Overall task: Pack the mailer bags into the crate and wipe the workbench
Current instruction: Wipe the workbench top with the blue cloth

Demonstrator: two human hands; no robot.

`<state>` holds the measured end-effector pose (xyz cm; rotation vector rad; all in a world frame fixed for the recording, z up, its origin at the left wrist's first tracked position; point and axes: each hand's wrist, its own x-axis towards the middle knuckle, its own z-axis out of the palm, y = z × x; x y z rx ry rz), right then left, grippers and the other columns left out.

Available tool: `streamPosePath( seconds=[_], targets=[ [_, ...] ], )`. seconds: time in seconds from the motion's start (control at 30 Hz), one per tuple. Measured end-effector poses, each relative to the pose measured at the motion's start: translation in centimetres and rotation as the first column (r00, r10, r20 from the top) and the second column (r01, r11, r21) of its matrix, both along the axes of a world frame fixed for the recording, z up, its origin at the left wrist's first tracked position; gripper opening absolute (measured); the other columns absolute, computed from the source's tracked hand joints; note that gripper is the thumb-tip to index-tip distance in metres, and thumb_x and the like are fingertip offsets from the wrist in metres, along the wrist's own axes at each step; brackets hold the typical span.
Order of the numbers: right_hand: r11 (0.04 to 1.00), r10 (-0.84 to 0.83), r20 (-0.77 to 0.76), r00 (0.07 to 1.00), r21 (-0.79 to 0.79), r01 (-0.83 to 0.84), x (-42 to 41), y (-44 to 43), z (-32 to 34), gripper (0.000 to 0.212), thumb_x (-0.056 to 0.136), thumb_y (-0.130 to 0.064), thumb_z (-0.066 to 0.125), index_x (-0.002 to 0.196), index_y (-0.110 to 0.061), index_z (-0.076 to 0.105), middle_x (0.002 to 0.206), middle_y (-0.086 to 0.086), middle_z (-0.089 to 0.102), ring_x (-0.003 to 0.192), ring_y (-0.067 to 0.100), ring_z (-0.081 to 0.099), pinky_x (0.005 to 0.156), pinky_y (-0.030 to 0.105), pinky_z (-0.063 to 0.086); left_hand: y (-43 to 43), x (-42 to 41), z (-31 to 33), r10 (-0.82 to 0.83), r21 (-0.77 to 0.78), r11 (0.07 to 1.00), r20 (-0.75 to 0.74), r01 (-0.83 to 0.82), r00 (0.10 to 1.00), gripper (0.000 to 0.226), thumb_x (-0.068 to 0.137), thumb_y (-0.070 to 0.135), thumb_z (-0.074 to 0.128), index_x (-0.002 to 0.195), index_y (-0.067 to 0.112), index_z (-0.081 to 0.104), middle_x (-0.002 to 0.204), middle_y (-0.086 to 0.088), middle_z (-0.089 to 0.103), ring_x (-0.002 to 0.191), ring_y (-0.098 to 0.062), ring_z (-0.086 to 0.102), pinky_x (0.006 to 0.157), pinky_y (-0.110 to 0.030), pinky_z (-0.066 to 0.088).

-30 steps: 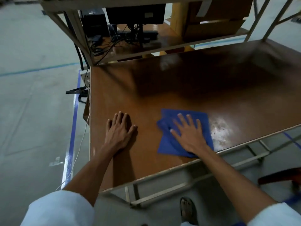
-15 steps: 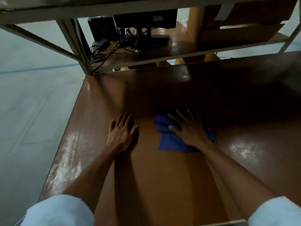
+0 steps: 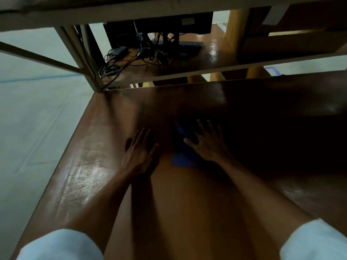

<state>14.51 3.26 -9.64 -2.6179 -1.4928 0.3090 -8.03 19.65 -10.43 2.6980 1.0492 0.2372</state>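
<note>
A blue cloth (image 3: 183, 158) lies flat on the brown workbench (image 3: 90, 175), partly in shadow. My right hand (image 3: 209, 145) presses down on it with fingers spread, covering its right part. My left hand (image 3: 139, 152) rests flat on the bare wood just left of the cloth, fingers apart, holding nothing. No mailer bags and no crate are in view.
A metal shelf frame (image 3: 88, 59) overhangs the far part of the bench. Behind it a second table carries a monitor (image 3: 172, 23), a keyboard (image 3: 187, 45) and tangled cables (image 3: 120, 61). Cardboard boxes (image 3: 293, 38) stand at the back right. Grey floor (image 3: 37, 119) lies left of the bench.
My right hand has pushed the blue cloth away from the near edge toward the shadowed back of the bench. I have leaned forward under the shelf. My left hand stays flat.
</note>
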Motion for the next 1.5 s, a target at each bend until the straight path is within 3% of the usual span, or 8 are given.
streamPosePath(
  seconds=[0.23,0.37,0.67,0.77,0.97,1.17,1.4,1.5],
  targets=[
    [0.979,-0.205,0.001,0.979,0.021,0.204,5.7,5.3,-0.5,0.069,0.094,-0.073,0.013,0.155,-0.043,0.005,0.166,0.0,-0.003,0.151,0.038,-0.008,0.116,0.06,-0.01,4.5,5.5,-0.2,-0.04,-0.013,0.999,-0.021,0.04,0.999,0.068,0.101,0.064,0.018,0.161,0.032,0.016,0.169,0.005,0.007,0.155,-0.015,0.001,0.123,-0.044,0.004],
    [0.982,0.19,-0.021,0.982,0.008,-0.189,6.3,10.2,-0.6,0.063,0.094,-0.073,0.013,0.152,-0.053,-0.001,0.166,-0.007,-0.009,0.151,0.031,-0.012,0.119,0.056,-0.011,6.1,6.6,-1.6,-0.099,0.035,0.995,0.016,0.098,0.995,0.072,0.096,0.065,0.009,0.16,0.032,0.016,0.168,0.005,0.008,0.155,-0.015,0.002,0.124,-0.043,0.006],
    [0.999,0.029,-0.024,0.999,0.018,-0.028,13.3,15.9,-0.4,0.064,0.094,-0.074,0.013,0.153,-0.051,0.004,0.166,-0.004,-0.003,0.152,0.034,-0.005,0.118,0.058,-0.006,5.8,6.5,-1.8,-0.071,0.063,0.996,0.054,0.068,0.996,0.067,0.099,0.063,0.01,0.16,0.035,0.013,0.168,0.008,0.006,0.155,-0.013,0.002,0.125,-0.042,0.007],
    [0.93,-0.365,-0.001,0.931,0.037,0.365,14.9,16.9,-0.6,0.07,0.095,-0.071,0.014,0.157,-0.039,0.008,0.166,0.006,0.0,0.15,0.042,-0.005,0.117,0.063,-0.007,5.7,6.6,-1.9,-0.053,0.077,0.996,0.06,0.048,0.997,0.067,0.099,0.063,0.013,0.16,0.035,0.019,0.167,0.008,0.011,0.155,-0.014,0.007,0.125,-0.043,0.012],
    [0.928,0.373,-0.043,0.927,0.027,-0.373,13.4,20.9,-0.1,0.062,0.095,-0.072,0.02,0.152,-0.052,0.008,0.166,-0.009,-0.001,0.152,0.026,-0.005,0.118,0.057,-0.005,5.6,6.6,-1.9,-0.071,0.123,0.99,0.046,0.065,0.996,0.065,0.1,0.062,0.013,0.159,0.036,0.017,0.167,0.006,0.012,0.154,-0.014,0.008,0.125,-0.043,0.014],
    [0.854,-0.514,-0.02,0.857,0.076,0.514,24.2,15.2,-1.4,0.075,0.09,-0.076,0.013,0.156,-0.041,0.009,0.166,0.003,0.001,0.15,0.039,-0.004,0.118,0.062,0.001,5.6,6.6,-2.1,-0.065,0.136,0.989,0.062,0.056,0.996,0.063,0.1,0.059,0.022,0.158,0.033,0.027,0.166,0.007,0.019,0.154,-0.015,0.013,0.123,-0.044,0.018],
    [0.962,0.274,0.061,0.96,-0.006,-0.274,18.2,11.9,-1.2,0.063,0.092,-0.077,0.011,0.15,-0.056,0.0,0.165,-0.012,-0.003,0.152,0.024,-0.004,0.118,0.055,-0.004,5.4,6.6,-1.7,-0.05,0.117,0.992,0.058,0.043,0.997,0.067,0.098,0.061,0.021,0.157,0.033,0.03,0.165,0.006,0.023,0.153,-0.016,0.017,0.123,-0.044,0.018],
    [0.971,-0.236,0.053,0.97,0.057,0.233,20.5,7.4,-0.6,0.067,0.092,-0.076,0.01,0.153,-0.049,0.005,0.166,-0.005,0.001,0.152,0.032,0.0,0.119,0.059,-0.003,5.4,6.8,-1.6,-0.045,0.118,0.992,0.048,0.039,0.998,0.068,0.096,0.062,0.021,0.156,0.033,0.032,0.165,0.005,0.025,0.153,-0.016,0.019,0.122,-0.043,0.019]
  ],
)
